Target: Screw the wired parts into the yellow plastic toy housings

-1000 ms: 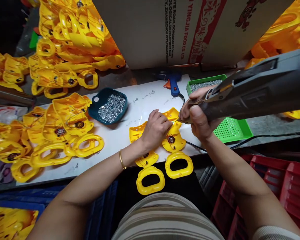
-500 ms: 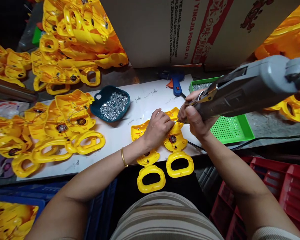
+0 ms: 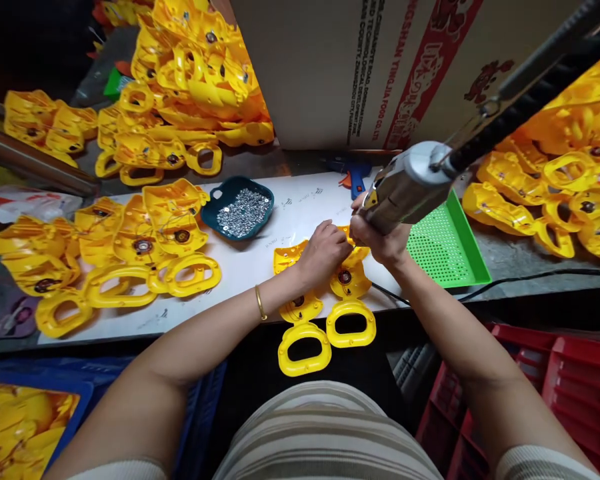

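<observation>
Yellow shell [image 3: 349,279] sits on the white board [image 3: 300,203] at the front edge of the bench, open side up, round dark part inside, loop handle [image 3: 351,324] sticking out over the edge toward the person. Second yellow shell [image 3: 301,308] right beside it to the left, partly under the forearm, its loop [image 3: 305,369] also past the edge

Right hand [image 3: 383,241] is wrapped around the lower body of a grey power driver [image 3: 404,185]. Driver leans, top end up and to the right, nose down at the first shell. Bit contact not readable, fingers in the way

Left hand [image 3: 326,252] lies over the shells, fingers curled, tips close to the driver's nose; can't tell if it pinches anything

Around: teal tray [image 3: 211,217] of small metal screws [image 3: 245,212] left of the hands, blue glue gun [image 3: 357,183] behind the right hand, green perforated basket [image 3: 473,257] to the right. More yellow shells [image 3: 140,233] on the left of the board, big carton [image 3: 320,73] at the back, red crate [image 3: 580,380] low right
</observation>
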The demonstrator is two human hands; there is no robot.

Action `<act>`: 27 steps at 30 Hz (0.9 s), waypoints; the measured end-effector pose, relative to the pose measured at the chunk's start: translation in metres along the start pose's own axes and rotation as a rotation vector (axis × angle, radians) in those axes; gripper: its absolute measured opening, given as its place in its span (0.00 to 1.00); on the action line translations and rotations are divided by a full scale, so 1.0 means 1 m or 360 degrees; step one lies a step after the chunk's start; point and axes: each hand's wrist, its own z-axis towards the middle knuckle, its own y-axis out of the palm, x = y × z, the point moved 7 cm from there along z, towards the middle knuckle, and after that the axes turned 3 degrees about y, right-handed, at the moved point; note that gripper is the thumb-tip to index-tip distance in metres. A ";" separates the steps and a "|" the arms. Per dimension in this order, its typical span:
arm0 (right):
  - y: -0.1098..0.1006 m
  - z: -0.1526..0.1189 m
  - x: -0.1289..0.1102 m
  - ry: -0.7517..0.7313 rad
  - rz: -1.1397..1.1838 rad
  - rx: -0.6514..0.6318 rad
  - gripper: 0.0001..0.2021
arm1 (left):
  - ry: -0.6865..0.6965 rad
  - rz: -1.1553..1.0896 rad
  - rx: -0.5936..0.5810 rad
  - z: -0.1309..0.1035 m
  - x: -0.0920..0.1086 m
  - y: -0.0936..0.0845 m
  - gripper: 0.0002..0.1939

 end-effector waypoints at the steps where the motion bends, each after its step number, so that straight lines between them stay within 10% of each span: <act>1: -0.003 -0.001 -0.007 -0.0036 0.0009 0.0058 0.17 | 0.0002 0.0021 -0.0041 0.000 0.000 -0.001 0.10; 6: -0.026 -0.018 -0.041 -0.0160 0.0154 0.0270 0.16 | -0.0011 -0.0019 -0.0056 -0.016 0.007 -0.037 0.10; 10: -0.047 -0.039 -0.049 -0.0052 0.0171 0.0362 0.16 | -0.0205 -0.0039 -0.0010 -0.072 0.008 -0.072 0.23; 15: -0.062 -0.058 -0.052 -0.0061 0.0182 0.0438 0.14 | -0.0460 -0.0102 -0.0328 -0.135 -0.011 -0.053 0.50; 27: -0.061 -0.090 -0.066 -0.0017 0.0094 0.0477 0.17 | -0.0231 -0.0097 -0.0212 -0.086 -0.027 -0.046 0.45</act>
